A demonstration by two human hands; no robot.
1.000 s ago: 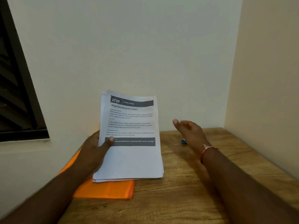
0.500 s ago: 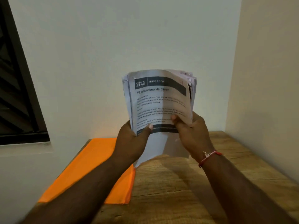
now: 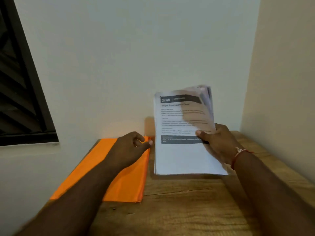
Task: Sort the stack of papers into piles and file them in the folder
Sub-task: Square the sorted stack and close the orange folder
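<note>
Over the orange folder [image 3: 127,184] the left hand [image 3: 129,149] is empty, its fingers loosely curled. The right hand [image 3: 219,143] grips the stack of papers [image 3: 179,159] nearly upright, with the thumb on the front.

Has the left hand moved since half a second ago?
Yes. The left hand has left the stack of white printed papers and gone left and down, now above the flat orange folder; the right hand alone grips the stack.

Table [image 3: 187,210], lower frame: wood, matt, grainy. Folder [image 3: 126,184], lower left: orange, matt. Paper stack [image 3: 180,159], ctr-right: white printed sheets.
</note>
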